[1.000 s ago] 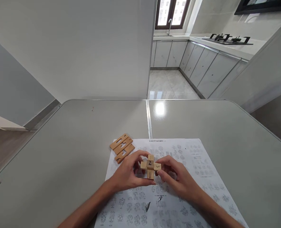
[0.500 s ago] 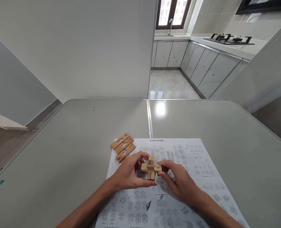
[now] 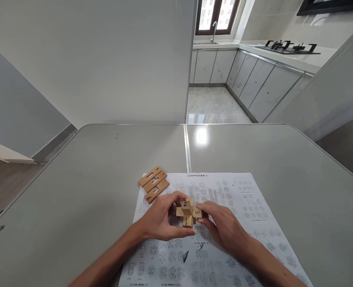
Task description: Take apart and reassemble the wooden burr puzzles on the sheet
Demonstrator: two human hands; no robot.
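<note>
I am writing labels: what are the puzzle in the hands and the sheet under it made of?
Puzzle: apparently bare light wood, matte tan blocks with black numbers inked on. Sheet: seemingly thin white paper, lying flat, printed with small grey diagrams.

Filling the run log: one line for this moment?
left hand: grips wooden puzzle | right hand: grips it | loose pieces: on table

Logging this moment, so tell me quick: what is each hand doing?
Left hand: closed on the wooden puzzle.
Right hand: closed on the same puzzle, fingertips pinching its right side.
</note>
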